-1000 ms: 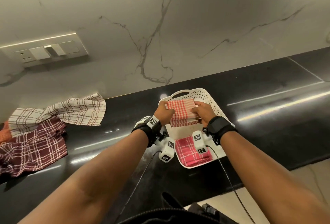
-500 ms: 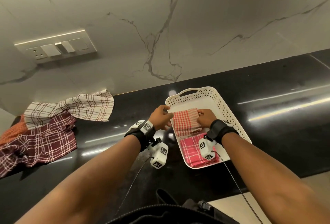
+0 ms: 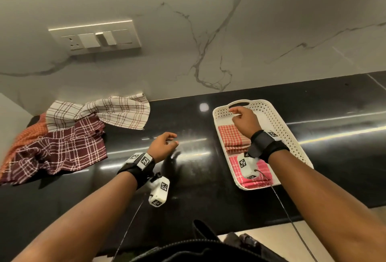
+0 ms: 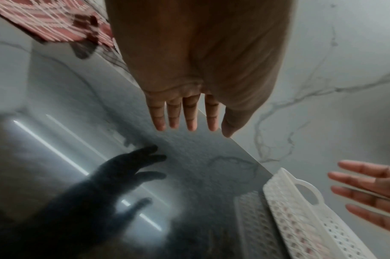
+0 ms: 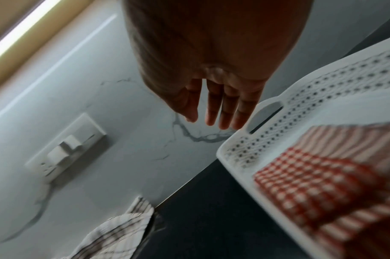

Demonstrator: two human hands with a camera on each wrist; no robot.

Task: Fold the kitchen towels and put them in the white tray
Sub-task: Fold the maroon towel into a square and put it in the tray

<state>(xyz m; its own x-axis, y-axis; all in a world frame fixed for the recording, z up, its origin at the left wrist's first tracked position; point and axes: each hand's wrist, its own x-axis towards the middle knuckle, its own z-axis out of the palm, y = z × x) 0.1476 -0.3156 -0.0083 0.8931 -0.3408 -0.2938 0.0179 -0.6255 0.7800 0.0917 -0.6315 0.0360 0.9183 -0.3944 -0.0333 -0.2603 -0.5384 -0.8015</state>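
A white perforated tray [image 3: 279, 123] [image 5: 336, 77] [image 4: 285, 206] stands on the black counter at the right. In it lie a folded red-and-white checked towel [image 3: 231, 138] [image 5: 305, 177] and, nearer me, a folded pink checked towel [image 3: 263, 176]. My right hand [image 3: 242, 119] [image 5: 214, 112] hovers over the tray's far half, fingers straight and empty. My left hand [image 3: 165, 143] [image 4: 185, 113] hangs over the bare counter left of the tray, fingers relaxed, holding nothing. At the far left lies a heap of unfolded towels: a cream checked one [image 3: 104, 111] [image 5: 114, 231], a maroon checked one [image 3: 60, 151] [image 4: 50, 19] and an orange one [image 3: 27, 138].
The glossy black counter [image 3: 194, 178] runs along a marble wall [image 3: 208, 31] that carries a switch plate [image 3: 96, 37] [image 5: 72, 145]. The counter's front edge lies near my body, with pale floor [image 3: 271, 245] beyond it. Cables hang from both wrist cameras.
Both hands let go of the red-and-white towel, which now lies in the tray. My left hand moved left out of the tray over the counter; my right hand lifted toward the tray's far end.
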